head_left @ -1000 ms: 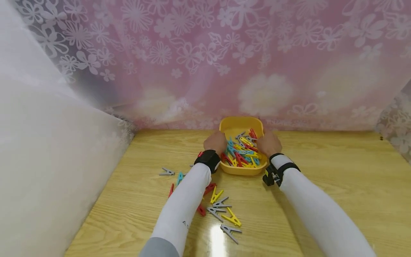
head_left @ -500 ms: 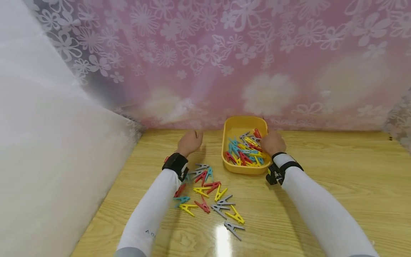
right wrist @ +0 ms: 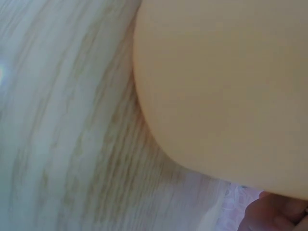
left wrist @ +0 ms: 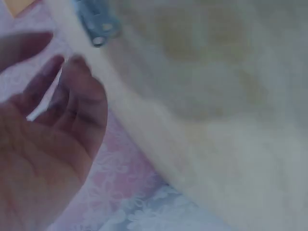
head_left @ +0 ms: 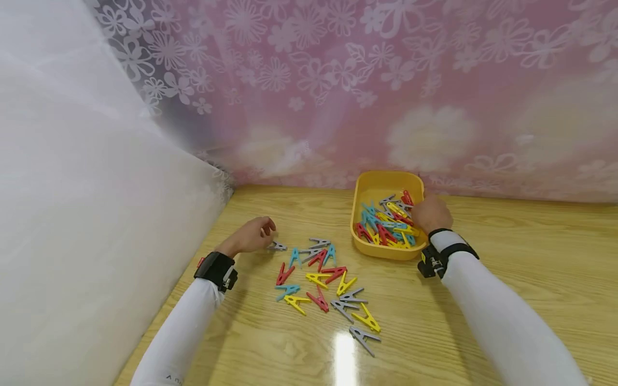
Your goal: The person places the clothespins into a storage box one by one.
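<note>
My left hand (head_left: 251, 235) is low over the left part of the table, fingers loosely bent and holding nothing. Right at its fingertips lies a grey clothespin (head_left: 278, 246), partly covered by the hand; the left wrist view shows this grey clothespin (left wrist: 97, 21) beyond the fingers (left wrist: 84, 79). At the back, my right hand (head_left: 432, 213) grips the right rim of a yellow plastic basket (head_left: 358, 214). Inside it is a pile of red, yellow, blue and grey clothespins (head_left: 386, 225). The right wrist view is mostly filled by the basket's outer wall (right wrist: 221, 96), with curled fingers (right wrist: 269, 211) at its lower edge.
Several loose clothespins are spread over the wooden table (head_left: 270, 343) between the hands, among them a red one (head_left: 285, 273), a yellow one (head_left: 368, 318) and a grey one (head_left: 364, 339). A pink flowered curtain (head_left: 309, 107) closes the back, a white sheet (head_left: 96, 214) the left.
My left hand has let go of the basket's left rim and moved left and nearer, down to the grey clothespin. The right hand has kept its grip on the basket.
</note>
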### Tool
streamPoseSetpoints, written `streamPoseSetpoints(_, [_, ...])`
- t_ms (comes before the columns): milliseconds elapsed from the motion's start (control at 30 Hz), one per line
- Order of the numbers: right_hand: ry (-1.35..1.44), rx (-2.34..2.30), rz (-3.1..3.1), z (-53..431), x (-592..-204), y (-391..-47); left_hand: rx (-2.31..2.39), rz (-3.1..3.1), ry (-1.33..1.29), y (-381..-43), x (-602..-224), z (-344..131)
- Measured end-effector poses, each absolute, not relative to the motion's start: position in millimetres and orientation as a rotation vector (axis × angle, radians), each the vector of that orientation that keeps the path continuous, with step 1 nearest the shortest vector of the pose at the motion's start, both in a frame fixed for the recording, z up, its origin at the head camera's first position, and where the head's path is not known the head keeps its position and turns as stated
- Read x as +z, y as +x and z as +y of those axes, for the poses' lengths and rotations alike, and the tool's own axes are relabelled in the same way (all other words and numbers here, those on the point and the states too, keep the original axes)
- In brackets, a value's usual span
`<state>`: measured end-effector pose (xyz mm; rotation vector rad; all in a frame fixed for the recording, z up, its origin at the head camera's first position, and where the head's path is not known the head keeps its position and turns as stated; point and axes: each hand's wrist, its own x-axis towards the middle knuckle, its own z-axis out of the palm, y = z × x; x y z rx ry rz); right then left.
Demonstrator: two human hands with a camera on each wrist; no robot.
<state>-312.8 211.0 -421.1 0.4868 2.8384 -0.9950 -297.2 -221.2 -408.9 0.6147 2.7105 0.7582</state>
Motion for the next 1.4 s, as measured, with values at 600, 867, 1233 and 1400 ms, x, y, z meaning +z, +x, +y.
streamPoseSetpoints(600, [0.494,-0.991,2.868,208.1,-421.7,-315.3,0.497,2.881,0.741,-279.9,-426.4,-234.4])
streamPoseSetpoints(867, [0.485,-0.982,2.897,210.8,-422.6,-315.1,0.606,2.842,0.650,-282.7,-427.6,-237.1])
streamPoseSetpoints(1233, [0.502,-1.004,2.867,213.0,-423.3,-314.4,0.871,2.888,0.582,-288.3,-419.3,-217.8])
streamPoseSetpoints(1400, [0.516,-0.985,2.870,212.8,-425.2,-316.3,0.937,2.889,0.624,-298.3,-401.1,-181.0])
